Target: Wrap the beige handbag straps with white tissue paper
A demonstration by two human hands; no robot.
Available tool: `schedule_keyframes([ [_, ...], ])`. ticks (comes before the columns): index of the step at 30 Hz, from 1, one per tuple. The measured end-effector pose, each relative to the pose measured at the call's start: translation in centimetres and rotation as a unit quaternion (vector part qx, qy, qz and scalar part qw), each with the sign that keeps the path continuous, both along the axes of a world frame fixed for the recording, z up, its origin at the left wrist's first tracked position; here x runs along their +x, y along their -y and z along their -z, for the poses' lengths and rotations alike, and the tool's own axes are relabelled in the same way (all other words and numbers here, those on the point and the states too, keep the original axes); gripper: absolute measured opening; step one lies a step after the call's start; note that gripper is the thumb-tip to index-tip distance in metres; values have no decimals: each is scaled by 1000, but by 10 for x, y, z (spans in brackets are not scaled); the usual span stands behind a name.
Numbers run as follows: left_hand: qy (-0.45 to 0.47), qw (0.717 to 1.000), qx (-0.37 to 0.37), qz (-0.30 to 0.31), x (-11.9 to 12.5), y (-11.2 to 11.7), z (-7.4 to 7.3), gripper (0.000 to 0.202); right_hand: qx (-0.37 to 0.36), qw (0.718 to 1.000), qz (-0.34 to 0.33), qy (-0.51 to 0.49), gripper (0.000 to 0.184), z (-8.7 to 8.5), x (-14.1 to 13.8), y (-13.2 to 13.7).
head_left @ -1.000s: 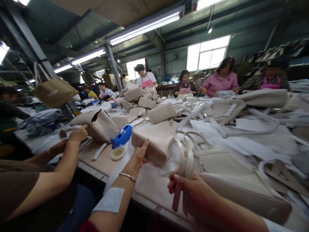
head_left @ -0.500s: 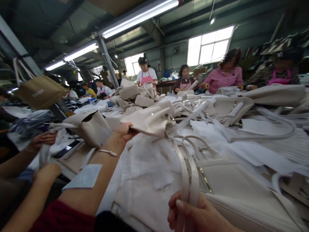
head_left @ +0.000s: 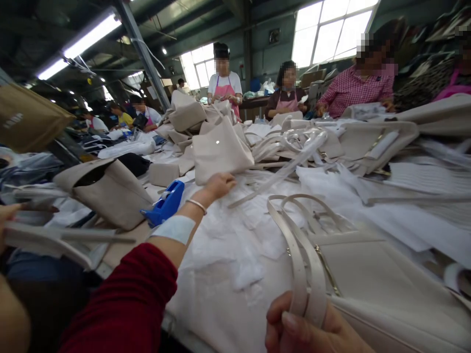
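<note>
My left hand [head_left: 220, 185] reaches out over the table, fingers loosely bent, with nothing visible in it. Just behind it a beige handbag [head_left: 222, 149] stands tilted against the pile. My right hand [head_left: 303, 321], low in the picture, is closed around the two beige handles [head_left: 294, 240] of another handbag. That bag's body [head_left: 375, 274] lies flat at the right, with a gold-coloured metal bar near its top edge. White wrapping sheets [head_left: 228, 240] spread between my hands.
A blue tape dispenser [head_left: 167, 202] sits left of my forearm, beside an open-topped beige bag [head_left: 110, 191]. At the left edge a co-worker's hand [head_left: 7, 218] is near a pale strap [head_left: 47, 240]. Several people work across the table, behind piled bags [head_left: 187, 110]. A brown bag [head_left: 29, 117] hangs upper left.
My left hand has let go of the beige bag, which now stands on the pile beyond it. The blue tape dispenser has come into sight. My right hand keeps hold of the handles.
</note>
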State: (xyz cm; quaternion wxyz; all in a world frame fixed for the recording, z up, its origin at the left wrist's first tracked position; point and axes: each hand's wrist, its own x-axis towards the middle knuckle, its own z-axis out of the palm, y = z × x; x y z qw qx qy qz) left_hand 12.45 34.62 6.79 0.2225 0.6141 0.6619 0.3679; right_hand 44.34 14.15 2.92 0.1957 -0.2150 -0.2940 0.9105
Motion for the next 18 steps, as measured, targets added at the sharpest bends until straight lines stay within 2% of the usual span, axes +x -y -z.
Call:
schedule_keyframes([
  [2,-63,994,-40,78,23,30,31,19,0,1000,10,5,31,0,-1,0],
  [5,-149,980,-65,115,58,61,69,49,21,999,24,9,34,-2,-3,1],
  [6,-173,976,-70,115,68,66,78,51,32,999,28,11,35,-2,-4,1],
  [8,-209,968,-83,112,83,68,91,36,63,997,35,18,36,-3,-6,2],
  [10,-230,961,-100,112,89,65,97,13,94,994,48,23,34,-3,-6,2],
  [11,-235,959,-109,112,90,62,98,10,108,992,56,23,34,-3,-6,2],
  [14,-230,959,-127,104,82,57,95,19,123,989,75,14,32,-4,-6,2],
  [18,-174,973,-126,87,60,59,79,22,119,989,84,7,33,-7,-5,6],
])
